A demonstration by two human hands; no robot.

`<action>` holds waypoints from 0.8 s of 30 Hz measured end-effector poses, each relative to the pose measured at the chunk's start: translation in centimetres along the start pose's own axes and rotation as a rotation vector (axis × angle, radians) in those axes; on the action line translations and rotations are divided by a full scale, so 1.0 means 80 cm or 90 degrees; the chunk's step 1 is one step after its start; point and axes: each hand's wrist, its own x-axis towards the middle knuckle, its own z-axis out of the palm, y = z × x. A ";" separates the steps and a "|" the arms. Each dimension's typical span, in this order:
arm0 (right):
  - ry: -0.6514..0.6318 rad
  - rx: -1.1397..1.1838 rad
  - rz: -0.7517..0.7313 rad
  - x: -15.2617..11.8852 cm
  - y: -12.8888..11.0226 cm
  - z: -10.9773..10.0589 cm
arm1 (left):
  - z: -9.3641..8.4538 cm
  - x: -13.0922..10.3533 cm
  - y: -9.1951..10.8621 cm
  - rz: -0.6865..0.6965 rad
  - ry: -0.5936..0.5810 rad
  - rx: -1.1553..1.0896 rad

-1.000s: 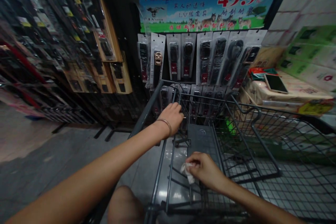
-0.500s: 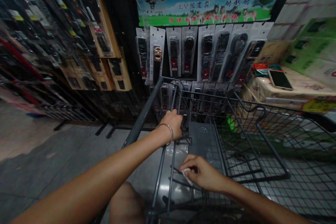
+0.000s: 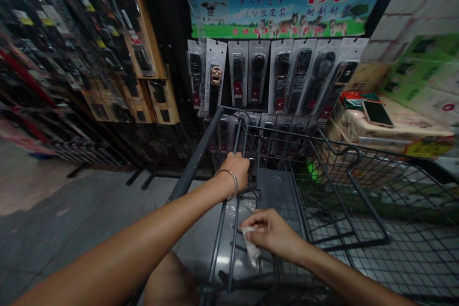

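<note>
My left hand [image 3: 234,171], with a silver bangle at the wrist, is closed around a thin metal bar of the grey shopping cart [image 3: 196,158]. Lower and to the right, my right hand [image 3: 270,233] pinches a crumpled white tissue [image 3: 252,246] between thumb and fingers. The tissue hangs down beside the cart's thin bars. Close to both hands is the grey plastic panel [image 3: 278,191] inside the cart frame. My left fingertips are hidden behind the hand.
Packaged belts [image 3: 281,76] hang on the rack ahead, under a blue price sign [image 3: 287,2]. More belts [image 3: 131,28] line the left. A phone [image 3: 377,114] lies on wrapped packs [image 3: 405,129] at the right. The cart's wire basket [image 3: 409,191] extends rightward.
My right hand has shifted slightly left, and more of the tissue now shows below its fingers. My left hand stays on the cart bar. The view has turned a little.
</note>
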 end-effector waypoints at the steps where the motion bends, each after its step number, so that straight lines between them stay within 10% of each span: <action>1: -0.001 0.029 -0.032 -0.002 -0.012 0.003 | 0.000 0.000 0.000 0.000 0.001 0.000; 6: 0.003 0.079 -0.103 -0.008 -0.033 0.014 | 0.002 -0.001 -0.001 -0.002 0.004 0.004; 17: 0.137 -0.289 -0.065 0.006 0.063 -0.007 | -0.002 -0.005 -0.003 -0.002 -0.008 -0.031; 24: 0.307 -0.250 -0.161 0.055 0.008 -0.046 | 0.007 0.000 -0.011 -0.033 0.004 -0.095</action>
